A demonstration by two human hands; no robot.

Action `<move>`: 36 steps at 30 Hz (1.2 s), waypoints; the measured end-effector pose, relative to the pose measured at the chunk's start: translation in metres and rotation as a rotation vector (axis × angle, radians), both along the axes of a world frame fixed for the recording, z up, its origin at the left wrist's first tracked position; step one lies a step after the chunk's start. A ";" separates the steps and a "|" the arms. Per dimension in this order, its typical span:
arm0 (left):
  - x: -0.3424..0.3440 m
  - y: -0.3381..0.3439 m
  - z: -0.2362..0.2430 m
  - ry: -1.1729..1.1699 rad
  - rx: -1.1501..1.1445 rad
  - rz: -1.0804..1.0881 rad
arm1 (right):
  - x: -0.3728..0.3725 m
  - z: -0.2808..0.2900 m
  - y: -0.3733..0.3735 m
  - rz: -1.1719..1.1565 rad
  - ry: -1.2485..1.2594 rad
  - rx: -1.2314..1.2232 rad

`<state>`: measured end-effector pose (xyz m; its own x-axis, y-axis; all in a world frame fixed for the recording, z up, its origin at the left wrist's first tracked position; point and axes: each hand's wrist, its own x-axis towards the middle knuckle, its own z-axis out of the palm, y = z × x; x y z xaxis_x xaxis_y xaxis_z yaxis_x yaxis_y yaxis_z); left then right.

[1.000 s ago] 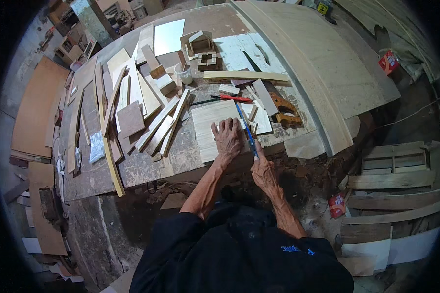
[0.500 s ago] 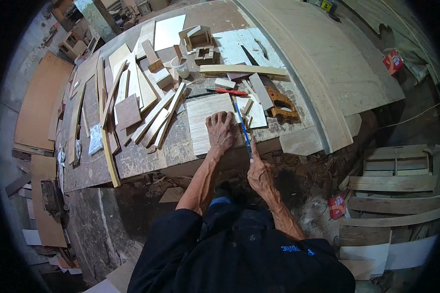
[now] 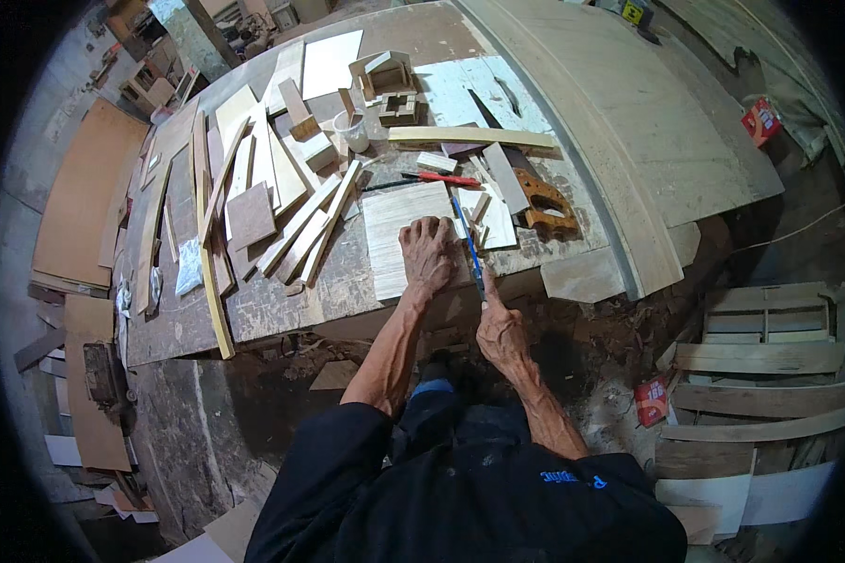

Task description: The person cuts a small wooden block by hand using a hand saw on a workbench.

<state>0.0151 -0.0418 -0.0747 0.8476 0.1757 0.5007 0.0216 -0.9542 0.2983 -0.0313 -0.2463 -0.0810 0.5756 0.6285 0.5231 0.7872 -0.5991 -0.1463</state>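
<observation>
Here we see blue blade [image 3: 465, 225] beside right edge of board [image 3: 390, 230] on bench [image 3: 324, 310], long axis pointing away from nearer right hand [image 3: 503, 333], fingers closed round dark end; left hand [image 3: 429, 258] rests bent-fingered on board, grip beneath we cannot tell.

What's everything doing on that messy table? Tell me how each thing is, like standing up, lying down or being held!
Left hand: resting on the board, fingers bent
Right hand: closed around the thin blue tool
Thin blue tool: held, beside the board's right edge
Board: lying flat
Handsaw: lying down, partly covered by wood
Plastic cup: standing upright
Plastic bag: lying crumpled
</observation>
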 end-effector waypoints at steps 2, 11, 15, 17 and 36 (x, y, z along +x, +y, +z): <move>-0.002 0.000 0.001 0.021 -0.001 -0.006 | 0.003 0.006 0.001 -0.021 0.184 -0.007; -0.003 0.000 0.003 -0.007 -0.012 -0.012 | 0.000 0.030 0.010 -0.145 -0.004 -0.640; -0.005 0.002 0.002 -0.015 -0.005 0.003 | -0.005 0.042 0.012 -0.097 0.268 -0.412; -0.002 -0.001 0.003 -0.027 -0.001 -0.011 | 0.000 0.016 0.010 -0.106 0.329 -0.348; -0.002 0.003 -0.002 -0.026 0.003 0.005 | 0.000 -0.015 -0.001 0.040 0.039 0.114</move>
